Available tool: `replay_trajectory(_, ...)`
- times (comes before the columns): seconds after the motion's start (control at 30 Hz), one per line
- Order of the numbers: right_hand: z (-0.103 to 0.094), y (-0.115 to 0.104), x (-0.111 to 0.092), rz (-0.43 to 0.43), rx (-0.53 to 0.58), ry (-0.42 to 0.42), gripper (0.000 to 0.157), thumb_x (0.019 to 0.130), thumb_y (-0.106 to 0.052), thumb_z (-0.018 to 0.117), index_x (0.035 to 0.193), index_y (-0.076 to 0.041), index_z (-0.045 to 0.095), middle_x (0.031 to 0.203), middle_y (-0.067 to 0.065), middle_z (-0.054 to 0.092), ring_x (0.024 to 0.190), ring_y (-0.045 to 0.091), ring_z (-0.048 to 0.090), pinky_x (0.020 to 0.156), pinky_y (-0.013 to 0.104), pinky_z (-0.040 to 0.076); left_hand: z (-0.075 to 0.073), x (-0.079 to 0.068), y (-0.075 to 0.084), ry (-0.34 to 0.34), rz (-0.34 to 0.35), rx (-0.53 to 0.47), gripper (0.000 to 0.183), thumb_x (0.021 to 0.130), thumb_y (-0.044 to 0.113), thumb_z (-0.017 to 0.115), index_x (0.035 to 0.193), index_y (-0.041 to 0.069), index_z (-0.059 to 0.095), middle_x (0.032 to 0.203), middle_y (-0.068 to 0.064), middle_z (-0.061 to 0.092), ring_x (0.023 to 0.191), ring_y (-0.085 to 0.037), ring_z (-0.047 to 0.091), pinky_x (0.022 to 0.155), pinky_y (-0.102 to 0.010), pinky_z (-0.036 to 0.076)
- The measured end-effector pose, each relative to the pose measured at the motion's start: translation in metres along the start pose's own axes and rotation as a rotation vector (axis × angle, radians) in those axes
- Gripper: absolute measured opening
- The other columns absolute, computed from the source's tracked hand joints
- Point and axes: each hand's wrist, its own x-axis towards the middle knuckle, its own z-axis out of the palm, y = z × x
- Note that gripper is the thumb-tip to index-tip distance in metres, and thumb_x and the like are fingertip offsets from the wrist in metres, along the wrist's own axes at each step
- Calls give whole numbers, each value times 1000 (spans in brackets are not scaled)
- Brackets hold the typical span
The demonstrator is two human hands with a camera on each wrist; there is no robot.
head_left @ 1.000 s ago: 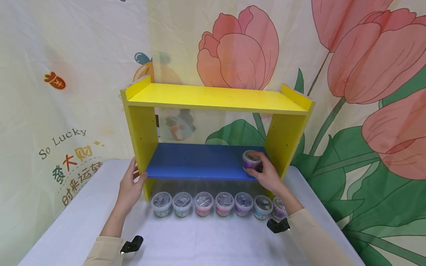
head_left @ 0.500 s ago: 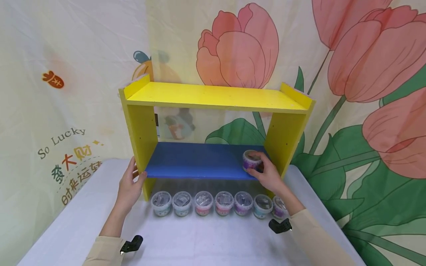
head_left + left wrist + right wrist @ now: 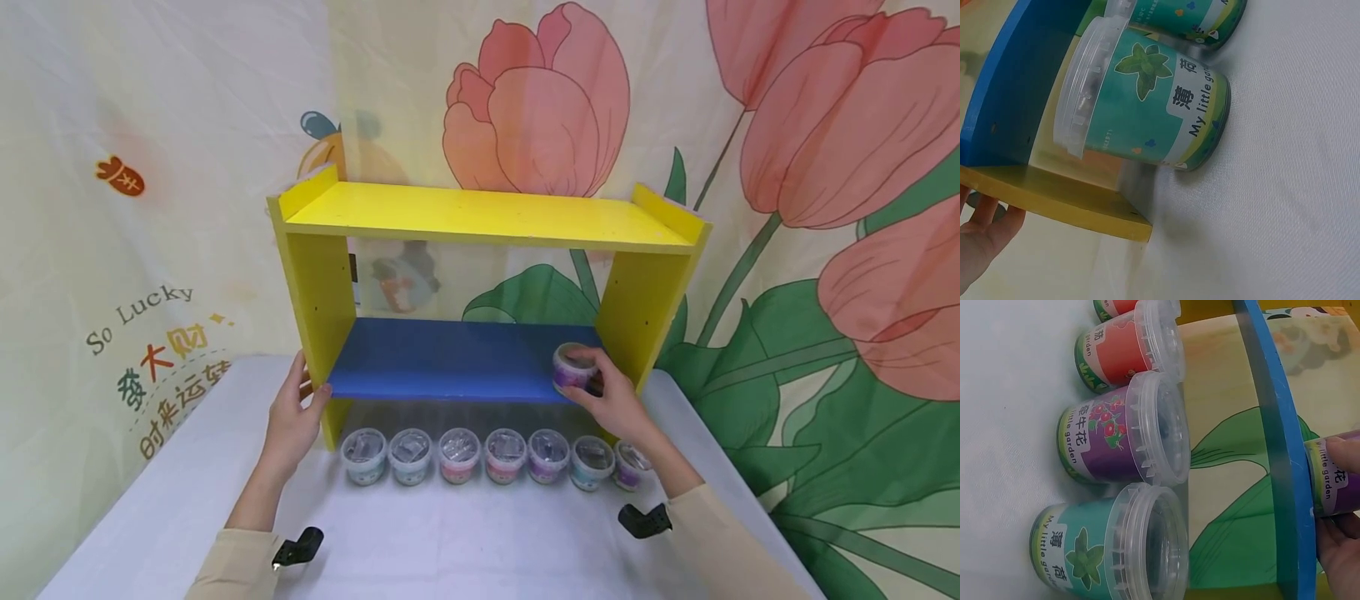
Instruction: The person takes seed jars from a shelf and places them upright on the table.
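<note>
My right hand (image 3: 617,400) grips a small purple-labelled plastic tub (image 3: 570,368) with a clear lid at the right end of the blue shelf board (image 3: 450,358). In the right wrist view, thumb and fingers wrap this purple tub (image 3: 1335,478), its base right at the board's edge. My left hand (image 3: 294,417) holds the left side panel (image 3: 318,317) of the yellow shelf unit, thumb at the front edge and fingers behind. Its fingers (image 3: 1007,225) also show against the yellow panel in the left wrist view.
In front of the shelf's foot, several lidded tubs stand in a row on the white cloth (image 3: 442,542), among them a teal tub (image 3: 365,458), a pink tub (image 3: 459,457) and a purple tub (image 3: 549,457). The yellow top board (image 3: 480,218) spans above. A patterned curtain (image 3: 187,125) hangs behind.
My right hand has shifted slightly right with the purple tub, bringing it closer to the right side panel. The left hand stays on the left panel.
</note>
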Motion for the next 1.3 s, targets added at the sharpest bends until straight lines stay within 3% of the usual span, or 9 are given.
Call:
replay_trajectory(0.47, -13, -6, -14, 24, -13, -34, 54, 97, -12, 79, 144, -13, 52, 147, 15, 55, 130, 39, 59, 111, 56, 51, -1, 1, -1, -2, -5, -7, 74, 114, 30, 50, 168, 51, 6, 165, -23, 37, 148, -50, 39, 113, -71, 43)
replay_trajectory(0.8, -25, -1, -31, 32, 12, -22, 53, 97, -10, 79, 143, -14, 53, 140, 16, 57, 123, 37, 65, 102, 38, 60, 0, 2, 0, -10, 6, -17, 74, 114, 29, 50, 168, 52, 6, 166, -22, 36, 148, -50, 38, 113, -71, 43)
replay_trajectory(1.13, -36, 0, -45, 26, -37, -4, 53, 96, -8, 79, 141, -11, 53, 142, 18, 57, 125, 40, 64, 104, 39, 58, -1, -1, 0, -8, -15, -5, 74, 114, 31, 49, 169, 48, 3, 167, -23, 35, 150, -51, 37, 113, -69, 45)
replay_trajectory(1.3, -41, -1, -50, 25, -46, 0, 52, 96, -7, 79, 141, -9, 53, 143, 18, 57, 126, 40, 64, 105, 29, 56, 0, 0, -1, -7, -14, -9, 74, 114, 31, 49, 169, 50, 4, 166, -23, 35, 149, -50, 37, 113, -69, 45)
